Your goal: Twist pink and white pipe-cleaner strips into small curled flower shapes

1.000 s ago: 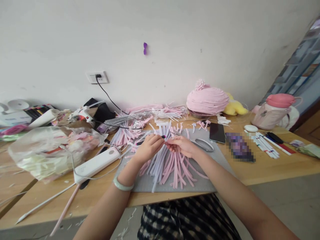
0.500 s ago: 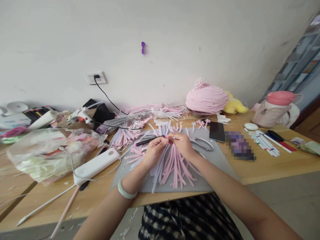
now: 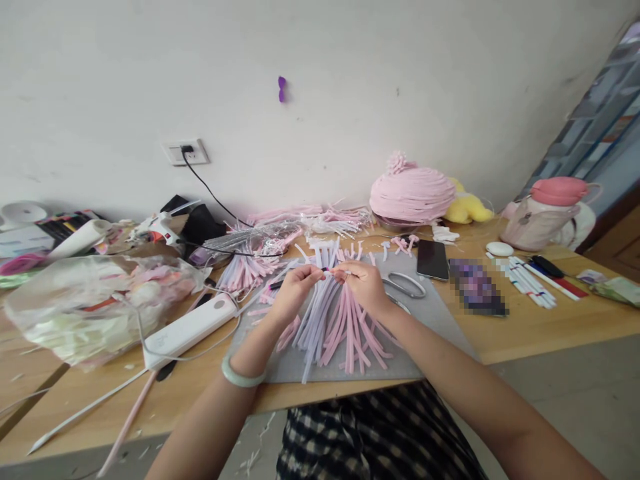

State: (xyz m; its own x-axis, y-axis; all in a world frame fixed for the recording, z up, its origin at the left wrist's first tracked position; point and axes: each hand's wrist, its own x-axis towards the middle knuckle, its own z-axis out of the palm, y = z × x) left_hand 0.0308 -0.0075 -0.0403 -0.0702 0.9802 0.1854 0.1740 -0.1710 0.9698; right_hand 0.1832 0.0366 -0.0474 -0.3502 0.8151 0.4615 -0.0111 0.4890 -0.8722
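Observation:
My left hand (image 3: 293,293) and my right hand (image 3: 365,287) meet above a grey mat (image 3: 435,320) on the wooden table (image 3: 550,320). Between their fingertips they pinch a thin dark stick (image 3: 327,270) with a small pink piece at its tip. A fan of pink and pale lilac strips (image 3: 333,323) lies on the mat under both hands. A pale green bangle (image 3: 241,377) sits on my left wrist.
Scissors (image 3: 406,285) and a dark phone (image 3: 433,259) lie right of my hands. A white power bank (image 3: 187,331) and a plastic bag (image 3: 95,303) are at left, a glue gun (image 3: 160,230) behind. A pink layered mound (image 3: 413,193) and a pink-lidded bottle (image 3: 547,213) stand at back right.
The hands stay joined over the strips. My left hand has shifted slightly left and up along the stick; the view has drifted a little.

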